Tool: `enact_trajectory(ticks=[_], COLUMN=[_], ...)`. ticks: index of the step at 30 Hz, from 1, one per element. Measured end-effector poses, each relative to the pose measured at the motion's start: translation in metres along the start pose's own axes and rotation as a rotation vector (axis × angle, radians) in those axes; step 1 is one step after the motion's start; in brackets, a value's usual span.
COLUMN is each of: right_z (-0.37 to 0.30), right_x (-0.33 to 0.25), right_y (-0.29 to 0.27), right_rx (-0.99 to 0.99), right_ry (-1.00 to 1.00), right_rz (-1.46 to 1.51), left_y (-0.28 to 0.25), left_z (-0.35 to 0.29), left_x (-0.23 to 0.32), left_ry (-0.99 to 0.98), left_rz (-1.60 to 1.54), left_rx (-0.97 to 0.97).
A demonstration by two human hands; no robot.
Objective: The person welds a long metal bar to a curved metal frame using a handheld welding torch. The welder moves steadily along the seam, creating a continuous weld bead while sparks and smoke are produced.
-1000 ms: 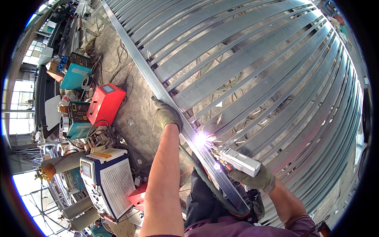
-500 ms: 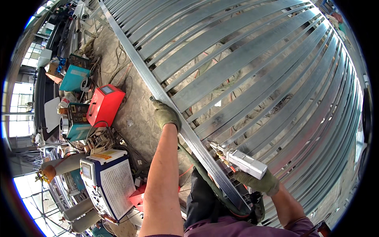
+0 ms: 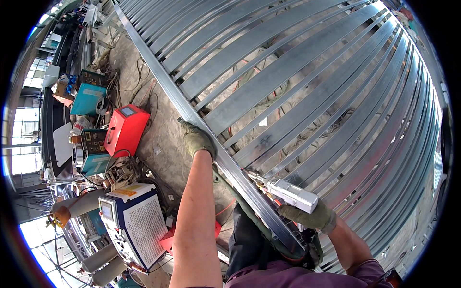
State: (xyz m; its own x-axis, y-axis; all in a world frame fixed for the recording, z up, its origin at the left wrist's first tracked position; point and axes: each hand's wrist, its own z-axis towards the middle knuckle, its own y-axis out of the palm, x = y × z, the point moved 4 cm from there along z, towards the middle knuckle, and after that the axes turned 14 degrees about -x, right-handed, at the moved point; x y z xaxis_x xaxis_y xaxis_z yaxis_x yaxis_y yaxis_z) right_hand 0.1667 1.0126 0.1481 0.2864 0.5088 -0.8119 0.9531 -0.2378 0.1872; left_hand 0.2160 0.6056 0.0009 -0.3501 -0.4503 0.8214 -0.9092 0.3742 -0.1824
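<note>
My left hand, in an olive-green work glove, is closed against the outer edge of a long galvanized side rail. A small grey end of something sticks out past its fingers; what that is, I cannot make out. In my right hand, gloved the same way, is a handheld welding gun with a silver, box-shaped body. The fingers wrap under its body. Its thin nozzle points up and left, close to where a flat metal slat meets the rail.
Many parallel slats form a large frame reaching right and away, with cables on the floor beneath. At left stand a red machine, a white-and-blue cabinet, teal machines and gas cylinders. A hose runs beside the rail.
The frame and rail sit slightly further left in the picture. Both hands keep nearly the same places along the rail, and the welding gun stays in my right hand.
</note>
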Motion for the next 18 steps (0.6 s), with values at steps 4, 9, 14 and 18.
enact_trajectory(ticks=[4, 9, 14, 18], right_z=[0.002, 0.011, 0.003, 0.004], right_x=[0.006, 0.006, 0.004, 0.001], right_y=[0.000, 0.007, 0.002, 0.003], right_rx=[-0.002, -0.024, 0.010, -0.011], right_ry=[0.035, -0.115, -0.035, -0.007], right_rz=[0.049, 0.004, 0.067, 0.068], left_y=[0.008, -0.039, 0.009, 0.014], left_z=[0.013, 0.095, 0.030, -0.025], left_x=[-0.016, -0.074, -0.031, 0.018], left_ry=[-0.012, 0.409, 0.077, -0.012], left_rz=[-0.047, -0.075, -0.078, -0.147], left_rx=[-0.061, -0.183, -0.178, -0.098])
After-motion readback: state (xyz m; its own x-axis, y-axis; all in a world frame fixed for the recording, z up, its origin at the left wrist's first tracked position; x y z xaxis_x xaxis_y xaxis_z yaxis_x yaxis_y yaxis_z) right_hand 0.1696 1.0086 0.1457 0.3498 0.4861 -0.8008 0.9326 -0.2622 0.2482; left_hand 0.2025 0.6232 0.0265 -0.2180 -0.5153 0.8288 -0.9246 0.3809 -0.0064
